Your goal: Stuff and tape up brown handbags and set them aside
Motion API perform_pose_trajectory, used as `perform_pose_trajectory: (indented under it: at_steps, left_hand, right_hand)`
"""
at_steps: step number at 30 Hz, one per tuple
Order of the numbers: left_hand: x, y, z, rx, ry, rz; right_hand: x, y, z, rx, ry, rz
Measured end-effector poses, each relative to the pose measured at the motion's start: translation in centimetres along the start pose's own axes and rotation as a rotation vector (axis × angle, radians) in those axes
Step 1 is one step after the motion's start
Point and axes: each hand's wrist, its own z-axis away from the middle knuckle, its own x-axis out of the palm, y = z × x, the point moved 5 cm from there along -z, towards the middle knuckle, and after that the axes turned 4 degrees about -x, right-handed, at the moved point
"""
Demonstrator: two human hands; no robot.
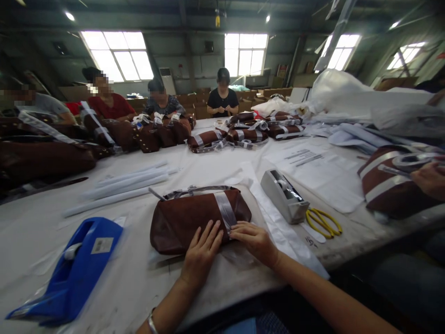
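Note:
A brown leather handbag (184,220) lies on its side in front of me, its wrapped strap along the far edge. A shiny translucent wrapping band (225,208) runs across the bag right of its middle. My left hand (205,248) rests flat on the bag's near side, fingers stretched out beside the band. At the band's near end, my right hand (255,239) touches the bag with its fingertips, fingers extended and close together. Whether anything thin lies under the right fingertips is hidden.
A blue tape dispenser (83,264) stands at left, a grey tape dispenser (283,195) at right beside yellow-handled scissors (323,222). White rolled sheets (128,183) lie behind. Wrapped brown bags (206,139) line the far side, where several people sit. Another person's hand (431,178) holds a bag at right.

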Motion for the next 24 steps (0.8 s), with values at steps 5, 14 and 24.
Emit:
perform_pose_trajectory:
  at_steps: [5,14,24]
  left_hand:
    - [0.3,0.1,-1.3,0.114,-0.085,0.078]
    - [1.1,0.5,-0.9,0.085,-0.159,0.054]
    - [1.3,0.5,-0.6,0.075,-0.16,0.087]
  right_hand:
    - [-0.1,0.0,0.2,0.006,0.002,-0.012]
    - [-0.1,-0.9,0.8,-0.062,-0.069,0.057]
    - [-0.4,-4.3,4.2,0.461,-0.147,0.157]
